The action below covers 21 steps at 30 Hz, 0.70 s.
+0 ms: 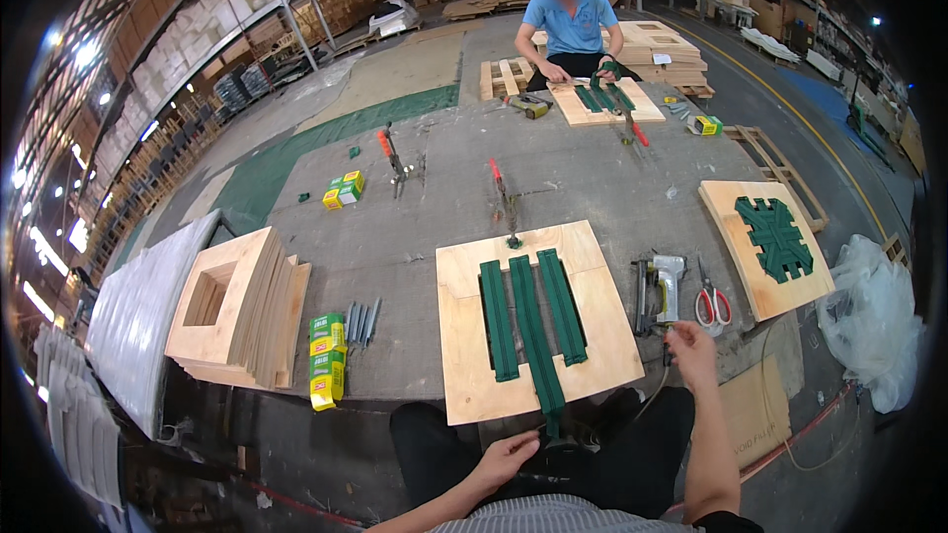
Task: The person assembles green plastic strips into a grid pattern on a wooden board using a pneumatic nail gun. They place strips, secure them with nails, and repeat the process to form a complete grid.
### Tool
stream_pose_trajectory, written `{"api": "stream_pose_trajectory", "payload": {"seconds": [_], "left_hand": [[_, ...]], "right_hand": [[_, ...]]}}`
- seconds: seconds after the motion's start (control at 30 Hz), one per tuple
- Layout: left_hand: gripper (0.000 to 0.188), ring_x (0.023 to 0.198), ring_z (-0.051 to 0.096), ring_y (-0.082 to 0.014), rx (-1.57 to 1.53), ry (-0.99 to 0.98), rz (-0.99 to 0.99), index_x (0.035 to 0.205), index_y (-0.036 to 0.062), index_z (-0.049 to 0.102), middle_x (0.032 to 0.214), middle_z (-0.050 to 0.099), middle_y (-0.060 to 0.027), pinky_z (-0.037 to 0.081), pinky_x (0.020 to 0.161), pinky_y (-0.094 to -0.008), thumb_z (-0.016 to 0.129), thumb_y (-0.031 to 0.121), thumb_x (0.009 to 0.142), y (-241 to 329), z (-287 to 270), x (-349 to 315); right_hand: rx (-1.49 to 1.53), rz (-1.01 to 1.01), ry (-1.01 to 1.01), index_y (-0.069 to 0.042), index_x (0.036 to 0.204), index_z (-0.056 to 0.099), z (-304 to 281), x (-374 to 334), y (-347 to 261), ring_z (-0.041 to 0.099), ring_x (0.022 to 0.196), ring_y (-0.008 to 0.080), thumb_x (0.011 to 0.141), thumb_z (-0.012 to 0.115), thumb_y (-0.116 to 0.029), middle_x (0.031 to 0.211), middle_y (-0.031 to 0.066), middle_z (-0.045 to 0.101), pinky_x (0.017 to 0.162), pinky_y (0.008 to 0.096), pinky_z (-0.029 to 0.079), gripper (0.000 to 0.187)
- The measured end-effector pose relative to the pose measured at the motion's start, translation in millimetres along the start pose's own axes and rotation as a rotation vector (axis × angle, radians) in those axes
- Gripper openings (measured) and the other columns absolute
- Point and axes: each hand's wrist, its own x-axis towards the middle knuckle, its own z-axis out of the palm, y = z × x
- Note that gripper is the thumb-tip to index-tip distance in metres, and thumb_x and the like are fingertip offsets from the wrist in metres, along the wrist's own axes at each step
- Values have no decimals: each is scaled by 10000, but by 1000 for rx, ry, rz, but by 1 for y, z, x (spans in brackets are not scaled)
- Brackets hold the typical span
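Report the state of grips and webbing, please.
Left grip at end of middle green strap; right grip near staple gun. Strap overhangs wooden frame. Scissors beside gun, clear of frame.

Fingertips of the left hand (pixel 509 456) lie at the lower end of the strap (pixel 533 336); actual contact cannot be confirmed. Fingers of the right hand (pixel 694 350) are curled below the stapler (pixel 668 281); anything within the grip is concealed. The left forearm (pixel 434 508) and right sleeve (pixel 729 522) are cut off by the lower edge. The hose (pixel 653 392) loses its course against the dark trousers (pixel 647 454). In the stack (pixel 215 345), rear boards are largely masked by the front one. The co-worker (pixel 573 25) has a blurred face, and legs partly hidden behind the far board (pixel 647 104). Contents of the bag (pixel 874 321) cannot be established. The rack (pixel 286 0) is cut off by the upper edge.
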Motion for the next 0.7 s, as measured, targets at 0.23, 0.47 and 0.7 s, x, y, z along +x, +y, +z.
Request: {"api": "stream_pose_trajectory", "payload": {"seconds": [0.23, 0.47, 0.7], "left_hand": [[566, 1186, 587, -151, -209, 23, 218, 1452, -39, 498, 1357, 621, -93, 454, 1032, -285, 678, 287, 1026, -8, 33, 61], [377, 1003, 618, -95, -215, 45, 121, 1191, -22, 715, 1111, 721, -31, 489, 899, -262, 671, 317, 1034, 5, 40, 56], [363, 939, 629, -72, -270, -189, 150, 1156, -16, 732, 1051, 735, -14, 500, 871, -251, 621, 316, 1063, 5, 34, 13]], "right_hand": [[133, 29, -123, -20, 1215, 673, 62, -52, 0, 657, 757, 107, 965, 708, -146, 911, 24, 677, 625, 262, 524, 281], [144, 114, -351, 13, 1251, 662, 104, -88, 3, 692, 798, 144, 1028, 640, -182, 991, 90, 720, 681, 273, 546, 297], [458, 527, -664, 62, 1245, 622, 151, -87, 1, 724, 929, 299, 1110, 470, -345, 1074, 170, 724, 809, 422, 598, 455]]}}
